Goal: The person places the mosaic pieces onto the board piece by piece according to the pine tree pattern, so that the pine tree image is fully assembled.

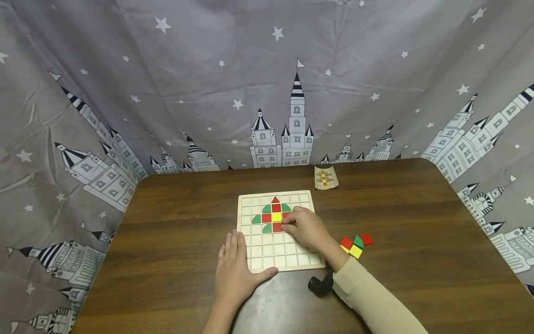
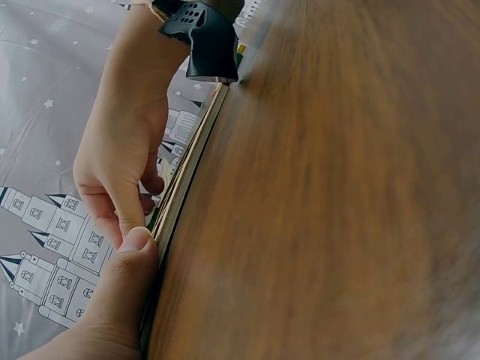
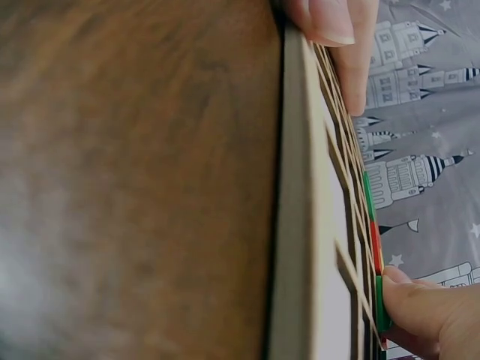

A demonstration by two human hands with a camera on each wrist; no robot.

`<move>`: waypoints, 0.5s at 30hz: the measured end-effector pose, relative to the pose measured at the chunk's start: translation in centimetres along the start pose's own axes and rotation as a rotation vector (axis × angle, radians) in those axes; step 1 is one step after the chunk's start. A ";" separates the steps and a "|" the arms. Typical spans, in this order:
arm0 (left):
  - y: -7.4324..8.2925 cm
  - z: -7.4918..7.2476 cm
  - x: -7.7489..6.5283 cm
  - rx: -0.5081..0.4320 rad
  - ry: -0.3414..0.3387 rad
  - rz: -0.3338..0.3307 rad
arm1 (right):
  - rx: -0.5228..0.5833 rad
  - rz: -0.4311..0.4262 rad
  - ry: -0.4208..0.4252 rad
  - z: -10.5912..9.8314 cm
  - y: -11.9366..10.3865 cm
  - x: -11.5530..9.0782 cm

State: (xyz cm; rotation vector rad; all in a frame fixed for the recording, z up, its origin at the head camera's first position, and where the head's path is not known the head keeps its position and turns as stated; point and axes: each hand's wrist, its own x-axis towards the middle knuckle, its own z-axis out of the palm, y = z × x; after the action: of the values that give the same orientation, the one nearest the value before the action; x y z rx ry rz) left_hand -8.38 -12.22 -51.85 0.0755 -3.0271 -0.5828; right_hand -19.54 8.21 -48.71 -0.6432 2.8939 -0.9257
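Observation:
A square wooden grid board (image 1: 262,250) lies on the table, its upper cells filled with a pattern of red and green tiles round a yellow square tile (image 1: 276,216). My left hand (image 1: 234,269) rests at the board's lower left corner, fingers straight along the left side and thumb on the near edge. Over the right part of the pattern, my right hand (image 1: 308,227) pinches a green tile (image 3: 384,304) right at the board's surface, beside a red square tile (image 1: 277,227). The fingers hide most of the tile's shape.
Right of the board lie several loose tiles, among them a yellow one (image 1: 356,251), a green quarter circle (image 1: 358,241) and a red square (image 1: 366,239). A curled pattern card (image 1: 327,184) sits behind the board. A grey castle-print curtain (image 1: 200,93) hangs beyond the brown table (image 1: 175,222).

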 end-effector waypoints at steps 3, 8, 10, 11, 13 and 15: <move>0.0 0.0 0.0 0.000 0.002 0.002 | -0.003 -0.007 0.008 0.1 0.1 0.0; 0.0 0.0 0.0 -0.002 0.006 0.003 | -0.021 -0.024 0.018 0.1 0.0 -0.1; 0.0 0.0 0.0 0.000 0.005 0.001 | -0.028 -0.028 0.022 0.1 -0.1 -0.1; 0.0 0.0 0.0 0.000 0.006 0.001 | -0.032 -0.029 0.023 0.1 -0.1 -0.1; 0.0 0.1 0.0 0.002 0.006 -0.001 | -0.041 -0.031 0.028 0.1 -0.1 -0.2; 0.0 0.1 0.0 0.003 0.007 -0.001 | -0.058 -0.036 0.031 0.2 -0.1 -0.2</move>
State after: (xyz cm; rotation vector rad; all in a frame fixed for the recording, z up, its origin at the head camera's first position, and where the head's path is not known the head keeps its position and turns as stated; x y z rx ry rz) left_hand -8.33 -12.22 -51.96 0.0798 -3.0213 -0.5761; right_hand -19.31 8.10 -48.78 -0.6928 2.9555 -0.8665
